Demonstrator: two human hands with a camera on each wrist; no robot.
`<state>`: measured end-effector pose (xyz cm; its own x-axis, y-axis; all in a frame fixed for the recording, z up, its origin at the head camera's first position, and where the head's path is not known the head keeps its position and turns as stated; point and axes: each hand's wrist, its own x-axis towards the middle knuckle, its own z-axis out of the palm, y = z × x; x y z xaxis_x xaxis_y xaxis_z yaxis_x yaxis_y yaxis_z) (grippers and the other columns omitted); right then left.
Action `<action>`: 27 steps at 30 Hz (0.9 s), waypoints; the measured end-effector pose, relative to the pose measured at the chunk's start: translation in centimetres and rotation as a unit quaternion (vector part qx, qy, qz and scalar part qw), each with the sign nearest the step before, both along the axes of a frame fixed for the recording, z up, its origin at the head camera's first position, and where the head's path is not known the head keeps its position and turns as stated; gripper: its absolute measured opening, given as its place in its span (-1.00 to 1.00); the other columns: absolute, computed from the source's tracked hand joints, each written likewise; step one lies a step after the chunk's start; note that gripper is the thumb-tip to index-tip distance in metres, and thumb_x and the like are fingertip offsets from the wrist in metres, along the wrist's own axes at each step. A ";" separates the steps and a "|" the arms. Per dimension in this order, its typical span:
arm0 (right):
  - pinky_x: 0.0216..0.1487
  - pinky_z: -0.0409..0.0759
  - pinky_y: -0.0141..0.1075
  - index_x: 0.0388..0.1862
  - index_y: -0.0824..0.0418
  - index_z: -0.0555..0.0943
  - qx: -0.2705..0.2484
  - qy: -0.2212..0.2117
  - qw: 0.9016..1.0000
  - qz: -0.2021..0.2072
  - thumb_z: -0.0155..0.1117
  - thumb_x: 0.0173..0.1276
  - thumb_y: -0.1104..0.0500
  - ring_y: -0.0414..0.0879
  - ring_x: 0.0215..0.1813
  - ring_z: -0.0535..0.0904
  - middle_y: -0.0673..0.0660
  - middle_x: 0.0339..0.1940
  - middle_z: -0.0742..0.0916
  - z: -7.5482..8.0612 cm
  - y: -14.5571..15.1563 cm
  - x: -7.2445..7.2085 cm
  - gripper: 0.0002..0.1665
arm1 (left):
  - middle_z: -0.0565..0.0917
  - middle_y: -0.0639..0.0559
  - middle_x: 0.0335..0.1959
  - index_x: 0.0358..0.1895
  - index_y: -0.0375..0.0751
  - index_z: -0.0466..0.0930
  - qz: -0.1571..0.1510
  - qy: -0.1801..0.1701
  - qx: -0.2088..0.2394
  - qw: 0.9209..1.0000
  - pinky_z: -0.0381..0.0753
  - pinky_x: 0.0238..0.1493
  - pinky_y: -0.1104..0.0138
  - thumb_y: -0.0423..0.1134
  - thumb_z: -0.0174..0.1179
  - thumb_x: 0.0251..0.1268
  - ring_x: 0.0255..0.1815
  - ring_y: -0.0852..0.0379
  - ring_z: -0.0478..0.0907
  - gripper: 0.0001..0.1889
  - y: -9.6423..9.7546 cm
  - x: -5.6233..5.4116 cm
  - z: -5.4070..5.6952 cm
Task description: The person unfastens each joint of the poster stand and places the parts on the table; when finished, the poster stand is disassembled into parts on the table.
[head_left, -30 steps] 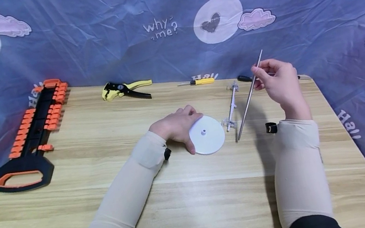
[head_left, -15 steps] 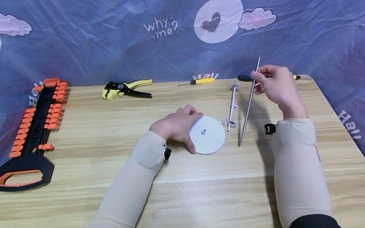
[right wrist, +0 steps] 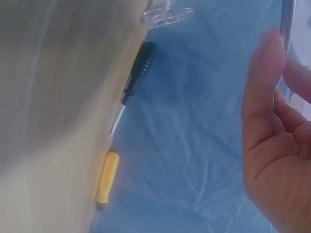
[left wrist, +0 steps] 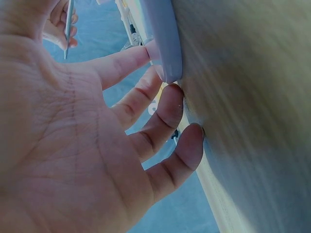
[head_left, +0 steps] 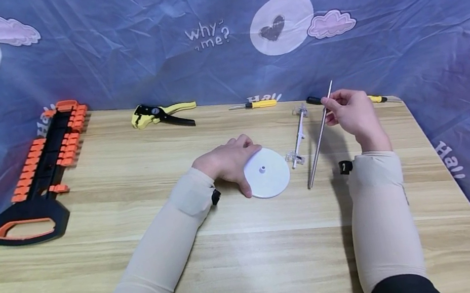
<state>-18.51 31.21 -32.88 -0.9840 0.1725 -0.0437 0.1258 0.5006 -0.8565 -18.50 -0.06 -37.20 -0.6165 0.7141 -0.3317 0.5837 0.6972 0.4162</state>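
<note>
My left hand [head_left: 229,163] holds a white round disc [head_left: 273,180] by its left edge, thumb at the near side and index finger at the far side. A short stub rises from the disc's middle. In the left wrist view, the index fingertip touches the disc's rim [left wrist: 167,43], and other fingertips lie at the tabletop. My right hand [head_left: 355,113] pinches a thin metal rod [head_left: 320,140] near its upper end. The rod slants, its lower end right of the disc. Between disc and rod lies a white bar with clear end pieces [head_left: 300,137].
Along the back edge are yellow-and-black wire strippers [head_left: 165,115], a yellow screwdriver [head_left: 263,104], a black-handled screwdriver [head_left: 314,100] and another yellow-handled tool [head_left: 377,99]. A black-and-orange rack with a handle [head_left: 46,166] lies at the left. A blue printed cloth [head_left: 131,45] hangs behind.
My right hand has moved a little left and lower in view, carrying the rod with it. More of the yellow-handled tool behind it now shows. The left hand and disc stay put.
</note>
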 end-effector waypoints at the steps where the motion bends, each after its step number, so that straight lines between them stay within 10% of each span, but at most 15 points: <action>1: -0.30 0.78 -0.37 0.15 0.45 0.59 -0.001 -0.003 1.000 0.001 0.22 0.65 0.05 -0.30 -0.50 0.68 -0.20 -0.51 0.68 -0.1 0.0 0.0 -0.56 | 0.27 -0.02 0.48 0.67 0.00 0.22 0.000 0.000 0.000 1.000 0.42 0.47 0.16 0.09 0.80 -0.25 0.37 -0.01 0.28 0.30 0.0 0.0 0.0; 27: -0.25 0.79 -0.34 0.39 0.54 0.43 -0.007 -0.085 0.996 0.022 0.20 0.64 0.24 -0.27 -0.44 0.71 -0.04 -0.34 0.71 -2.4 1.0 -1.0 -0.49 | 0.25 0.01 0.51 0.68 0.04 0.19 0.011 -0.008 -0.004 1.000 0.43 0.45 0.14 0.07 0.79 -0.23 0.38 0.01 0.27 0.30 0.0 0.3 0.4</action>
